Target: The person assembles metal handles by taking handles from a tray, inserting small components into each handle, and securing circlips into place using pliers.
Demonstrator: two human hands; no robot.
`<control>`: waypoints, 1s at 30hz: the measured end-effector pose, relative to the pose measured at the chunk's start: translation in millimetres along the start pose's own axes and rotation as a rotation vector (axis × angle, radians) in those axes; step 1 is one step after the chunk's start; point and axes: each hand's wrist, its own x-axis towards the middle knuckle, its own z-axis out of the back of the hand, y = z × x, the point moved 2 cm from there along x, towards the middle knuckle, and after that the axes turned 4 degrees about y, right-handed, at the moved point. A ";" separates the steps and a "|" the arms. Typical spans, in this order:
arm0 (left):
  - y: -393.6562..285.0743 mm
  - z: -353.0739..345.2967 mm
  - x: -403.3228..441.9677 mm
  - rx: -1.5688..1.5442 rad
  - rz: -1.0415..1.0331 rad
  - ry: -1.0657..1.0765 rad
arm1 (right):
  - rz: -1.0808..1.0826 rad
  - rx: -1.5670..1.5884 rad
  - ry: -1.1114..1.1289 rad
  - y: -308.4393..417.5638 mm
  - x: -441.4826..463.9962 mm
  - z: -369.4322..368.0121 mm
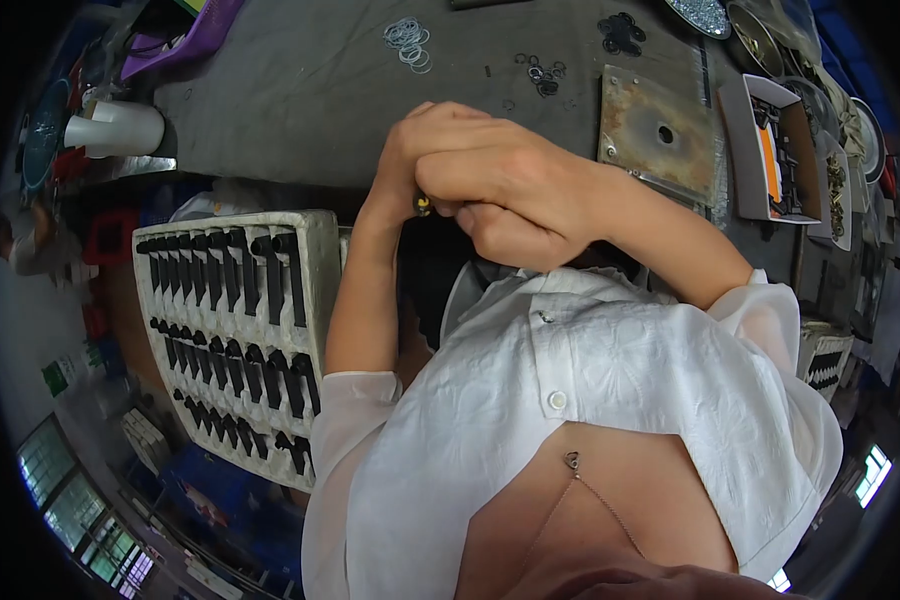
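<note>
Both hands meet at the table's front edge. My right hand (510, 190) is a closed fist, thumb side toward the body, and overlaps my left hand (402, 155). The left hand's fingers are curled and mostly hidden behind the right. Between the hands shows a small yellow and black piece (423, 206); the rest of what they grip is hidden. Beyond them on the grey table (280, 110) are a pile of pale rings (408, 44), small dark rings (542, 76) and black flat pieces (622, 34). To the right is a stained metal plate (635, 135) with a hole.
Left of my body stands a white foam tray (320, 260) with rows of black parts. White cups (130, 128) and a purple bin (195, 45) are at the left. An open carton (735, 150) and metal bowls (755, 40) lie right. Another person (40, 245) is at far left.
</note>
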 end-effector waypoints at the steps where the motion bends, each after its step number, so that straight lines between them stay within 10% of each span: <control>1: 5.0 1.0 0.5 -0.023 -0.042 0.006 | 0.000 0.000 -0.002 -5.9 -0.8 -5.1; 19: -24.4 -13.9 -22.6 0.042 0.186 -0.100 | -0.214 0.317 -0.642 21.9 -48.8 45.6; 30: -46.4 16.6 -65.2 0.142 0.356 -0.104 | -0.353 0.420 -0.643 -6.4 -80.1 34.9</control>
